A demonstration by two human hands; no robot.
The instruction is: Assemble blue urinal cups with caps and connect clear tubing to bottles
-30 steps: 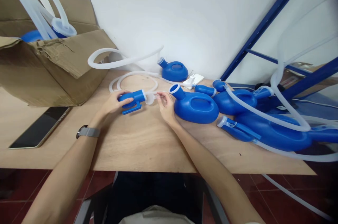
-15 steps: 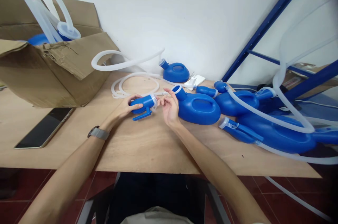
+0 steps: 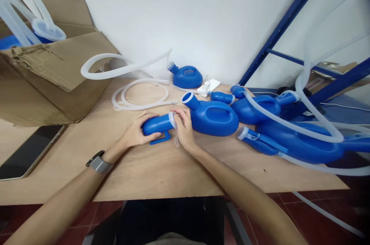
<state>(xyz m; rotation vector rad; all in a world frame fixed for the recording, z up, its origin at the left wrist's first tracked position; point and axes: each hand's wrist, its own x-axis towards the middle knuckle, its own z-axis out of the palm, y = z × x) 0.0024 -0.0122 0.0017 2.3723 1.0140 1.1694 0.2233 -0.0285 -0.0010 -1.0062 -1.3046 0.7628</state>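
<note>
A blue plastic urinal cup [image 3: 158, 124], roughly cylindrical with a blue clip-like handle below, lies on its side just over the tabletop. My left hand [image 3: 138, 129] is wrapped around its rounded end. At its other end sits a translucent white cap [image 3: 172, 120], and a thin clear strap or loop hangs beneath. My right hand [image 3: 185, 127] pinches the cap's rim between thumb and fingers. Close beyond the right hand stands a blue urinal bottle [image 3: 215, 118] with an uncovered, tilted neck and a moulded handle.
A coiled translucent hose [image 3: 135, 108] lies behind my hands. An open cardboard box [image 3: 83, 60] with bottles and hoses stands left, near a phone [image 3: 30, 152]. Several more blue bottles and cups [image 3: 300, 145] crowd the right side. A blue metal frame [image 3: 277, 33] rises behind.
My right fingers have come onto the cap, where before they were slightly away from its rim. The cup has turned a little and sits lower. The view has shifted slightly.
</note>
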